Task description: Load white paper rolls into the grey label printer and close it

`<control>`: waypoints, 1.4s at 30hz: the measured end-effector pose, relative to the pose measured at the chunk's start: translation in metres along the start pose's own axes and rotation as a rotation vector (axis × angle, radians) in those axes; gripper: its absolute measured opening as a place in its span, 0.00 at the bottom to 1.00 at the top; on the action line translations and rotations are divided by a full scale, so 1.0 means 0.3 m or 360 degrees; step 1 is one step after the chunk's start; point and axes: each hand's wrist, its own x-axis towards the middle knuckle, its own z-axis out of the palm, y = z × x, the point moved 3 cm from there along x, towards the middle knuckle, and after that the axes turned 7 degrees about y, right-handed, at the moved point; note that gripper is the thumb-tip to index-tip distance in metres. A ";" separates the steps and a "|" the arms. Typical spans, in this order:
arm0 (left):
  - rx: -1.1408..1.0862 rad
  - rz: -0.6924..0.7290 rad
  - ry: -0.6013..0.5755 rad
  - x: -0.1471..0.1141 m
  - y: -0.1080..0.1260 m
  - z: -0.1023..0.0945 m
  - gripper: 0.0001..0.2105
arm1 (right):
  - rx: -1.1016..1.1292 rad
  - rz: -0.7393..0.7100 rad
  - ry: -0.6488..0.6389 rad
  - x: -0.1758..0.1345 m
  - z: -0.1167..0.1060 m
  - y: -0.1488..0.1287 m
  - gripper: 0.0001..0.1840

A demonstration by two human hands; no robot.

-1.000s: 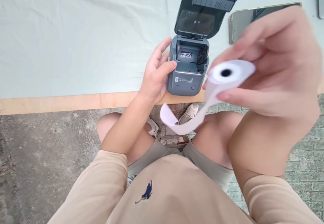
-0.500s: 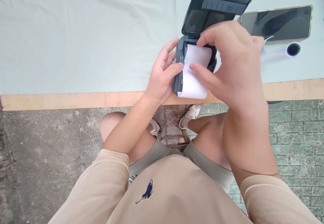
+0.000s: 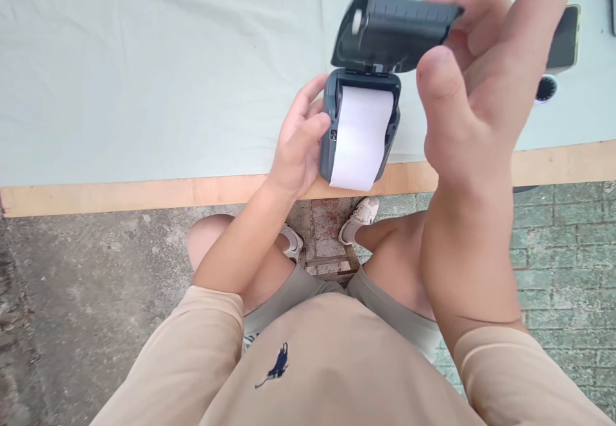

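The left hand (image 3: 303, 147) clasps the left side of the printer (image 3: 331, 99), thumb on the near face, fingers curled round its far side. The printer sits just right of that hand, at the near edge of the desk (image 3: 144, 195); whether its weight rests there cannot be told. The right hand (image 3: 474, 67) is spread, thumb standing off, fingers behind the lid (image 3: 409, 31); whether they touch it is unclear.

The printer looks like hard plastic, probably light enough for one hand, its smooth shell perhaps a little slippery. The side that the left hand grips seems a sound hold. The lid is stiff but hinged, so the hinge likely takes strain if pushed sideways; its free edge, by the right fingers, is the better hold. The paper (image 3: 363, 134), right of the left thumb, looks soft and easily creased, best handled by its loose end.
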 end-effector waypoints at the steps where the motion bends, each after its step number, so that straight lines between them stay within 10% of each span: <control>1: -0.0042 0.0017 -0.0018 -0.002 0.003 0.003 0.17 | 0.0153 0.0028 0.0060 -0.002 0.004 0.002 0.23; 3: -0.0071 0.0027 -0.0030 -0.004 0.006 0.007 0.17 | 0.0410 0.0052 0.0134 -0.010 0.015 0.013 0.18; 9: 0.0137 0.0013 0.0095 -0.007 0.007 0.008 0.28 | 0.0522 0.0183 -0.0532 -0.040 0.082 0.071 0.27; 18: 0.0007 -0.0057 0.0075 0.008 -0.001 -0.007 0.17 | 0.0622 0.0430 -0.0524 -0.053 0.092 0.103 0.26; 25: 0.0224 -0.0044 0.0117 0.024 -0.025 -0.040 0.23 | 0.0544 0.0047 -0.0763 -0.049 0.035 0.103 0.34; 28: 0.0226 0.0003 0.0133 0.028 -0.032 -0.044 0.24 | 0.0386 -0.0015 -0.0685 -0.044 0.027 0.083 0.35; 34: 0.0109 -0.0046 0.0110 0.029 -0.028 -0.035 0.20 | 0.0035 0.0077 0.0590 -0.033 -0.046 0.034 0.11; 42: 0.0176 0.0037 0.0037 0.028 -0.030 -0.028 0.31 | 0.0064 -0.0141 0.0026 -0.026 -0.011 0.020 0.14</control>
